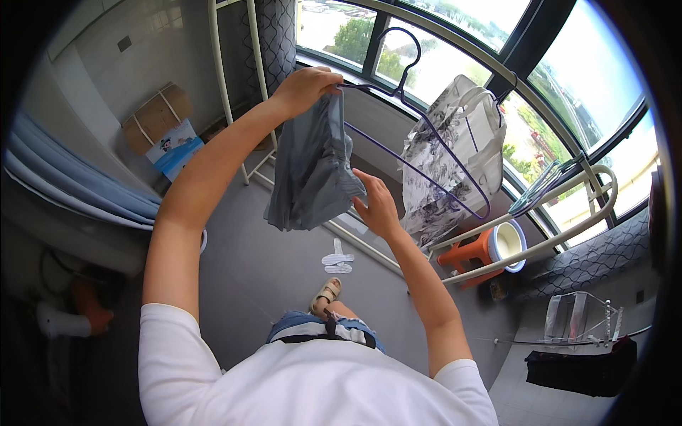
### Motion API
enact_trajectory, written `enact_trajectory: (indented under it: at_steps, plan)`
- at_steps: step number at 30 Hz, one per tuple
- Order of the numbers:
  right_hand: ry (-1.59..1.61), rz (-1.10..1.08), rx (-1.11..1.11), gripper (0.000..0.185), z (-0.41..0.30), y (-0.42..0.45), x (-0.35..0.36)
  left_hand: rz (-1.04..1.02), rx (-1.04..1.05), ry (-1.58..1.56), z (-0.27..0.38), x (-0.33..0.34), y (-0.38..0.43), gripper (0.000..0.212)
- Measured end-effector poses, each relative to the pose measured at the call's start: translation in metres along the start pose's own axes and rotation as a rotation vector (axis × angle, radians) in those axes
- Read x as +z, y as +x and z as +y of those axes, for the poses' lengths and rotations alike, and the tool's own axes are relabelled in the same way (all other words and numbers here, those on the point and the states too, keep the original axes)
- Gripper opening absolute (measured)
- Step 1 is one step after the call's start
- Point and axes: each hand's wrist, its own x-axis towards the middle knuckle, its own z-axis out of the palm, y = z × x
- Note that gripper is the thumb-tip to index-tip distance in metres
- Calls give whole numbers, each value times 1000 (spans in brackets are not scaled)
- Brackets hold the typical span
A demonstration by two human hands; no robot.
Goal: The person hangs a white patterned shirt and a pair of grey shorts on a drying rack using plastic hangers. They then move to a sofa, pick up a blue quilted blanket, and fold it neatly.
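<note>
A grey garment with a gathered elastic waistband (309,165), apparently shorts or trousers, hangs in front of me. My left hand (309,91) pinches its upper corner together with one end of a dark purple clothes hanger (442,139). The hanger is tilted, with its hook pointing up and its other end free at the lower right. Lower down, my right hand (379,206) has the edge of the waistband between thumb and fingers. Folds hide the inside of the garment.
A cream metal clothes rack (554,242) runs along the windows. On it hang a white-and-black patterned garment (453,154) and several thin hangers (546,186). An orange stool (469,253) carries a basin (509,245). White insoles (337,260) lie on the floor; a cardboard box (154,120) stands left.
</note>
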Motion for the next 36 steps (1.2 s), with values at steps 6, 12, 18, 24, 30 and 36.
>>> enact_trajectory:
  at_steps: [6,12,18,24,30,36]
  plan:
    - [-250,-609,-222,61,54,64,28,34,8,-43,-55,-4,1,13]
    - [-327,-400,-203,18,124,100,-9,-167,-151,-6,-140,-7,-30,12]
    - [-428,-199,-223,13,156,91,-42,-290,-297,78,-195,35,-54,10]
    - [-540,-184,-178,13,147,101,-63,-267,-244,10,-235,90,-22,8]
    - [-604,-117,-71,17,124,102,-70,-158,-188,-274,-267,138,20,14]
    - [-594,-54,57,18,103,115,-65,-74,-17,-524,-273,175,53,18]
